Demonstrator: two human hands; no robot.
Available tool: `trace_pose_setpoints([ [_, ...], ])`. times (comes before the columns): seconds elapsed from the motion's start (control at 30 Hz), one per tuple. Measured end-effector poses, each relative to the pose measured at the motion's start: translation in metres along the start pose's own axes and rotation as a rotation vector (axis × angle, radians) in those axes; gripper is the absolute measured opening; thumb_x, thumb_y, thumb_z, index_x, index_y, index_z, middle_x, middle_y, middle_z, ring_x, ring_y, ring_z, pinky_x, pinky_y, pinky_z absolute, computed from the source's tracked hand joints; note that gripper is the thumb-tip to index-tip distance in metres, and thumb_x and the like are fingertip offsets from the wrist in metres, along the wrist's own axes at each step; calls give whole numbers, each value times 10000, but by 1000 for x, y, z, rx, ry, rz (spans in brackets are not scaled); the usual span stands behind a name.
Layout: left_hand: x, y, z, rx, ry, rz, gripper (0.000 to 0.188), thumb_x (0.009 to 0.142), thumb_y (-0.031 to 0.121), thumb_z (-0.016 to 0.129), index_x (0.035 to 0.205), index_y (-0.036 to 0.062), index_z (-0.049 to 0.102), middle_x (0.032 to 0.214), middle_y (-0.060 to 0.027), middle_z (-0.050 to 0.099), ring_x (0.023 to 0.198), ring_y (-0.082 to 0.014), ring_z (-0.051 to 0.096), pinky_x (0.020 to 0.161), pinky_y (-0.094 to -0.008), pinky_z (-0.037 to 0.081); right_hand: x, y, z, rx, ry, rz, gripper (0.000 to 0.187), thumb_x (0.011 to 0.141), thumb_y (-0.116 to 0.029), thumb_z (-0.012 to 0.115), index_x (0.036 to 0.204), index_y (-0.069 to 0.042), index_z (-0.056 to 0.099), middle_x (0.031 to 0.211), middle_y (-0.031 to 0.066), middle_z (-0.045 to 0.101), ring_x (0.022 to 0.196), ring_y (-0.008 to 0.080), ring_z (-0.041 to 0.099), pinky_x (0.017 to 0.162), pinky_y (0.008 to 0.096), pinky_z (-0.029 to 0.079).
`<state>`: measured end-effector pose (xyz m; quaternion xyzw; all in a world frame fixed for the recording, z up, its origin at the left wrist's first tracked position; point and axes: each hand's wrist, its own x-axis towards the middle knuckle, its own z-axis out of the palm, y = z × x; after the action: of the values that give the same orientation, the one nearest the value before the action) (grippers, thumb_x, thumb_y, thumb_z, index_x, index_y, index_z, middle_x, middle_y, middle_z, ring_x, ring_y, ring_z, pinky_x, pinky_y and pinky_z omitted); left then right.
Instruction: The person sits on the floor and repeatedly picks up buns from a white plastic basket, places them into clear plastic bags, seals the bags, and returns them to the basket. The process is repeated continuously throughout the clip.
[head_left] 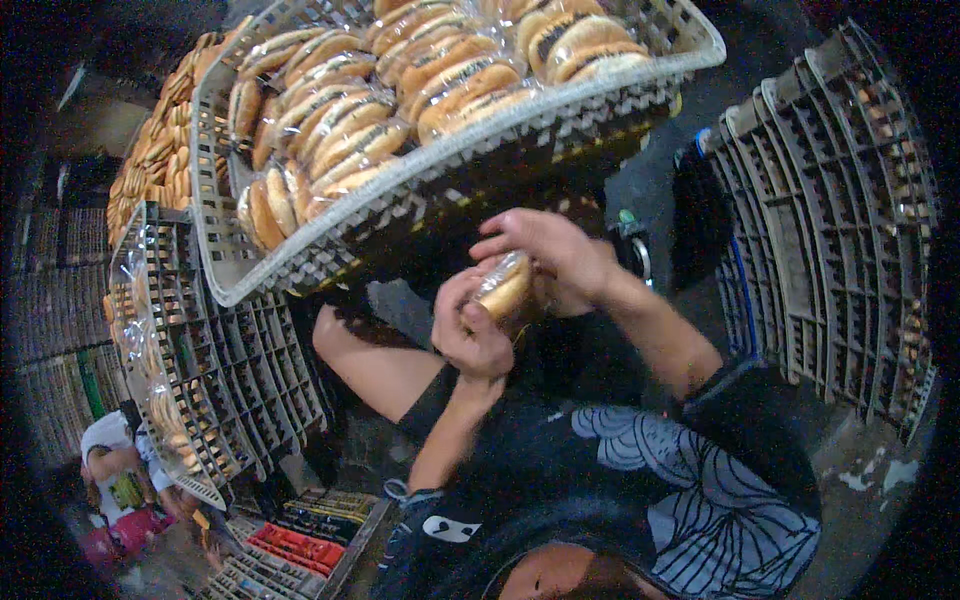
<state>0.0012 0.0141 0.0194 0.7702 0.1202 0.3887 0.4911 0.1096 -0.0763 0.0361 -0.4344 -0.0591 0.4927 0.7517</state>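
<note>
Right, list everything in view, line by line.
Tray: one, grey lattice plastic, tilted overhead.
Packed buns: many, golden, in clear wrap, filling the tray.
Crate stacks: several, grey, right and left.
Red crate: one, on the floor, lower left.
Other person: one, white top, far lower left.
Wrapped bun: one, golden, between both hands.
Left hand: gripping the wrapped bun from below.
Right hand: fingers over its top.
</note>
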Motion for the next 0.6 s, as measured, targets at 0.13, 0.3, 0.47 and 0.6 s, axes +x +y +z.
trace_pose_setpoints([
  [0.13,88,43,-3,-133,-24,153,441,885,418,351,918,4,499,859,-156,571,820,-256,563,754,-339,437,-16,-47,30,-556,50,-578,580,677,-130,719,1159,15,431,1014,81,564,939,150,528,819,267,422],
  [0.3,280,64,43,-206,131,585,247,830,241,486,940,24,527,803,-108,545,736,-212,520,696,-305,424,11,-147,16,-1339,647,-1329,510,724,-206,661,1119,21,432,1055,178,520,893,291,552,769,339,443],
  [0.47,415,-69,116,857,-720,550,194,798,212,522,917,61,546,806,-80,546,743,-245,528,700,-312,438,44,-158,-6,-1539,598,-650,673,754,-602,441,1019,11,518,941,198,559,895,348,530,770,411,415],
  [0.6,425,-127,138,928,-316,730,429,682,127,644,1053,6,468,933,-197,576,885,-323,552,797,-373,439,42,-160,-8,-1458,721,-736,635,741,-594,471,940,3,553,877,184,584,840,338,561,710,421,439],
])
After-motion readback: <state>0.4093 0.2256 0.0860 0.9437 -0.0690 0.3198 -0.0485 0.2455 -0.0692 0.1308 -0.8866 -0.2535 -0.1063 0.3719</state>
